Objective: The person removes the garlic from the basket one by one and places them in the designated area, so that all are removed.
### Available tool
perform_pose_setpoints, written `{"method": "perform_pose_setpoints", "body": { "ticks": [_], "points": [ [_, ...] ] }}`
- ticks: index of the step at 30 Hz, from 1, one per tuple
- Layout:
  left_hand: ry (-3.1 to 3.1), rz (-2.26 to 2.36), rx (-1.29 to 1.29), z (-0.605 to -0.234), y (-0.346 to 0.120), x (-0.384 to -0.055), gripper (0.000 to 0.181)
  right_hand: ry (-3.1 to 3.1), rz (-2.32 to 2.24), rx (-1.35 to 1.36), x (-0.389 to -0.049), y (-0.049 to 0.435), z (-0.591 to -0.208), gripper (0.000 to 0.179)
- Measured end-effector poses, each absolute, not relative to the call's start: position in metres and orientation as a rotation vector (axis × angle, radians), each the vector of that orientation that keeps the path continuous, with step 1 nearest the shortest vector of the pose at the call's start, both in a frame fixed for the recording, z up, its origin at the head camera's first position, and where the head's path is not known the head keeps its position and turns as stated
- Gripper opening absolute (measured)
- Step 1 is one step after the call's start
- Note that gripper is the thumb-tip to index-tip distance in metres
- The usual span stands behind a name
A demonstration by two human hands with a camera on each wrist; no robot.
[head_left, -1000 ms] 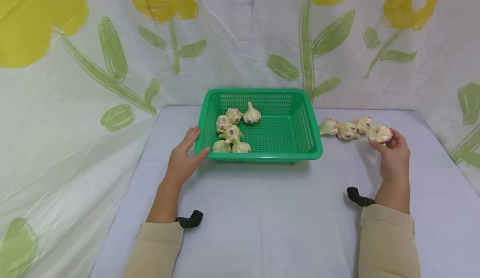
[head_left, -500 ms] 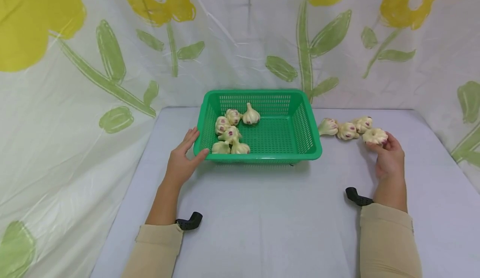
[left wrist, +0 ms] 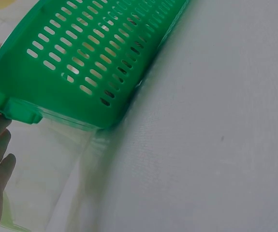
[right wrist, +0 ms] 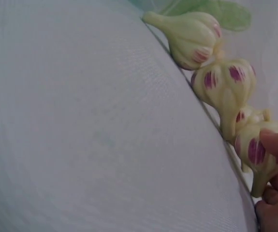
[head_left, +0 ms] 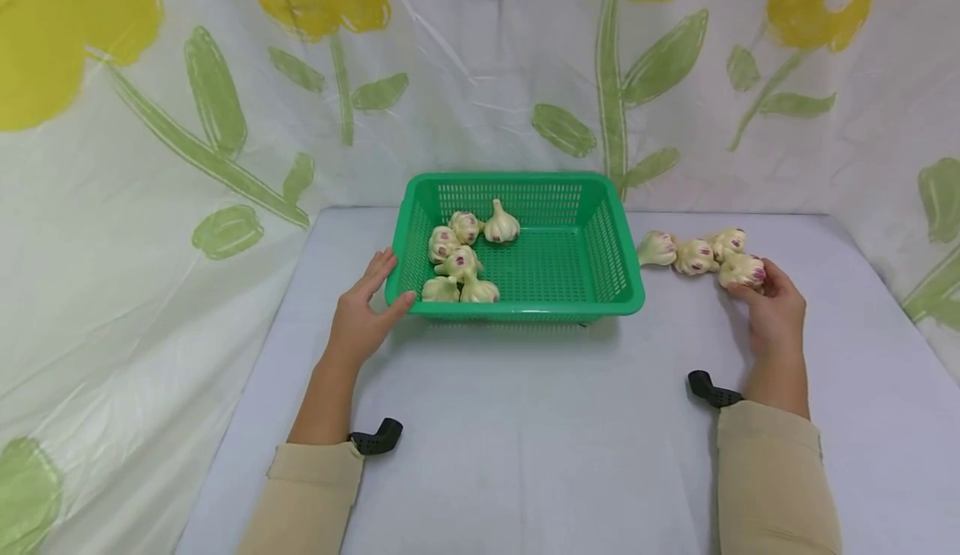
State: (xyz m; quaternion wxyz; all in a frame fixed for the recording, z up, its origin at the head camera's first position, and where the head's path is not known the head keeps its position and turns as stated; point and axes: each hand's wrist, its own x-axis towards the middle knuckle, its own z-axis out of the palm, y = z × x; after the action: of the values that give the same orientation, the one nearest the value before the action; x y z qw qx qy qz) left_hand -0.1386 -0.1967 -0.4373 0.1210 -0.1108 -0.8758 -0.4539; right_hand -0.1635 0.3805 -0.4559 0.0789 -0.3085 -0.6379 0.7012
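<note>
Green perforated plastic formed the rectangular basket (head_left: 517,247) at the middle of the pale grey table (head_left: 525,422); the left hand (head_left: 363,309) rested against its near-left corner, fingers fairly straight and thumb on the rim, bracing rather than clasping; six cream, purple-streaked garlic bulbs (head_left: 457,259) lay in the basket's left half. The right hand (head_left: 772,309) pinched the nearest cream garlic bulb (head_left: 742,272) with its fingertips, at the right end of a row of three other garlic bulbs (head_left: 693,253) lying to the right of the basket. To lift well, I judged, the fingers should close round the bulb's broad body, not its stalk, and rise clear without nudging the neighbours. The right wrist view cut off most of the hand; whether the bulb was touching the table could not be told.
</note>
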Motion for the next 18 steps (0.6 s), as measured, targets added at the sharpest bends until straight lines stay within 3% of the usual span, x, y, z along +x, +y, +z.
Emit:
{"method": "perform_pose_setpoints", "body": {
  "ticks": [18],
  "points": [
    [-2.578,-1.328,-0.301,-0.4377,-0.1968,-0.1391,0.066,-2.023,2.047,-0.945,-0.1668,0.3802,-0.4605,0.087]
  ]
}}
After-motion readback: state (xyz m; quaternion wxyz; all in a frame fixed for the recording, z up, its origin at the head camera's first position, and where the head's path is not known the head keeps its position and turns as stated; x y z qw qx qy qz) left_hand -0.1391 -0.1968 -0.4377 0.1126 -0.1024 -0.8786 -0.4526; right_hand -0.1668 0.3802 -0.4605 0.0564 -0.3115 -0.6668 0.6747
